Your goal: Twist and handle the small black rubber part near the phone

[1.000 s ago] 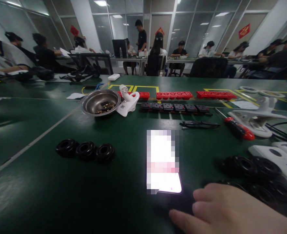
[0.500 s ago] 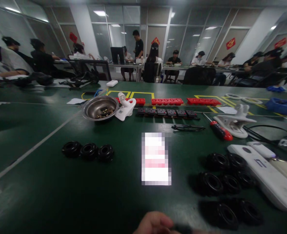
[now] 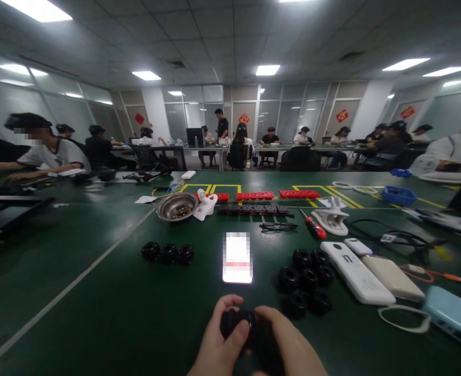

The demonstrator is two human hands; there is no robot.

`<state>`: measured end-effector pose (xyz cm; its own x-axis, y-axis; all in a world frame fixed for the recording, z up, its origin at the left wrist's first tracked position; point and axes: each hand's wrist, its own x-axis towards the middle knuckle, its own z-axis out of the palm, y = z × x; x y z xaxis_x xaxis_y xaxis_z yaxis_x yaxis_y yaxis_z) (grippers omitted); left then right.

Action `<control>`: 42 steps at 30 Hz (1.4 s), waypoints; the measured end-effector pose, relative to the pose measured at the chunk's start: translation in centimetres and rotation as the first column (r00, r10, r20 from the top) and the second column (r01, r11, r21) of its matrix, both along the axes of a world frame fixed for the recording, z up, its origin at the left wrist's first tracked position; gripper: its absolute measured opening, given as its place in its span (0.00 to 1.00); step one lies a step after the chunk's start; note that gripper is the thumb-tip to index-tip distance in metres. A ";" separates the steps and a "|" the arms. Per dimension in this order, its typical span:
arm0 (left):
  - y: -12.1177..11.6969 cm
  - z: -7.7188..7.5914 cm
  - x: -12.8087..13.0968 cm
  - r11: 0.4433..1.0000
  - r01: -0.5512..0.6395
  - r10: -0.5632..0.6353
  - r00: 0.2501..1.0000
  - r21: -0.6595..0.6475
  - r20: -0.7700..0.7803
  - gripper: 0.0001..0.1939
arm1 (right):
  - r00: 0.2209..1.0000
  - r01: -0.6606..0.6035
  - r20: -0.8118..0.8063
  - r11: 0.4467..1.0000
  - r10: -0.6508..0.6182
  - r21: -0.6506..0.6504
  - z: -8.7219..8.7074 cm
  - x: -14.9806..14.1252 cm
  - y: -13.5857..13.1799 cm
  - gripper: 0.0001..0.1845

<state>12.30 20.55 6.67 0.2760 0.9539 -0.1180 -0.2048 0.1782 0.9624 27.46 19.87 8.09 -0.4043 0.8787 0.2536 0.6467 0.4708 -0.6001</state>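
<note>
At the lower middle, my left hand [image 3: 218, 339] is closed around a black round part [image 3: 236, 321] that looks like a small tyre, its thumb pressed on the near side. My right hand [image 3: 288, 334] curls against the same part from the right; its lower fingers are hidden. The dark area between the palms is too dim to make out. Three black tyre-like rings [image 3: 168, 253] stand in a row to the left. A cluster of several more such rings [image 3: 307, 278] lies to the right of my hands. A lit phone [image 3: 237, 261] lies just beyond them.
Farther off are a metal bowl [image 3: 177, 208] with small brass-coloured pieces, white clips [image 3: 332, 216], red trays [image 3: 255, 196], black parts in a row [image 3: 253, 209], glasses [image 3: 278, 226] and a screwdriver [image 3: 314, 225]. White devices [image 3: 357, 274] lie at right. Other people [image 3: 50, 149] sit around.
The view has tilted up and drawn back. Both hands are now in sight, together on the black tyre-like part; before, only some fingers showed at the bottom edge.
</note>
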 end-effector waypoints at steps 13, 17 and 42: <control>-0.9 0.8 1.1 0.986 -0.140 0.138 0.990 -0.085 -0.031 0.20 | 0.983 -0.031 -0.177 0.996 0.045 0.081 -0.6 0.0 -1.0 0.25; -0.7 0.8 0.7 0.973 -0.230 0.230 0.973 -0.002 -0.023 0.24 | 0.934 0.052 -0.343 0.989 -0.096 -0.136 -1.6 -2.0 -0.1 0.14; 0.8 0.5 -0.8 0.993 -0.102 0.097 0.992 -0.063 -0.081 0.21 | 0.974 -0.132 -0.174 0.988 0.145 0.083 -0.4 -2.0 1.2 0.25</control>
<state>11.50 21.39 7.19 0.1674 0.9654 -0.2000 -0.1503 0.2255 0.9626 25.43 21.03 7.65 -0.4634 0.7948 0.3919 0.4577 0.5933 -0.6622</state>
